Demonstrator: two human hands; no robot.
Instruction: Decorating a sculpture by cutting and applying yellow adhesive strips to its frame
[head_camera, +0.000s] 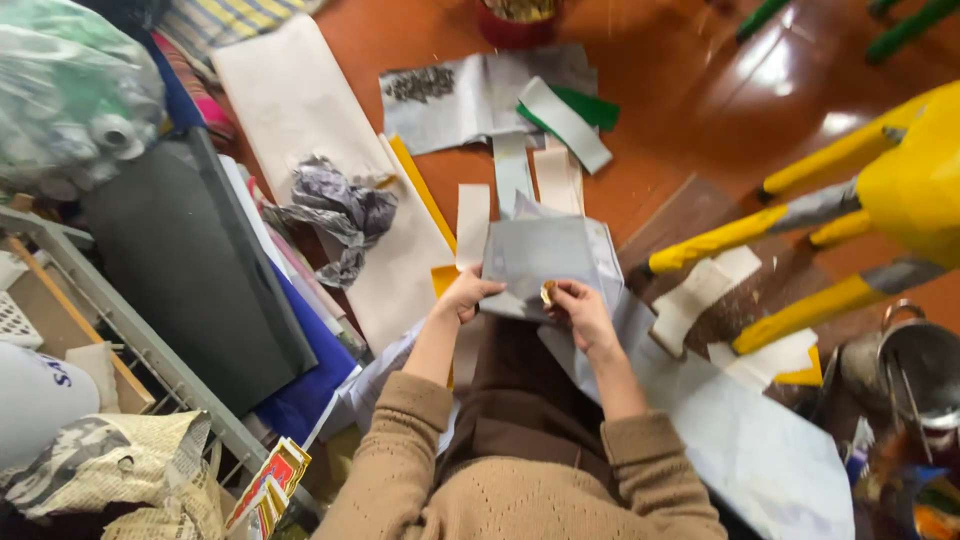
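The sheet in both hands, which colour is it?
Silvery grey sheet, seen in the head view.

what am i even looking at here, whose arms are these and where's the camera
The one picture comes from a camera worn on a person's head, looking down, so the arms in tan knit sleeves are the wearer's own. No machine is involved. The left hand and right hand both hold the near edge of a grey paper sheet; the right hand's fingers also pinch something small and golden, too small to identify. Around it on the reddish-brown floor lie cut paper strips, crumpled grey paper and a yellow papier-mache figure.
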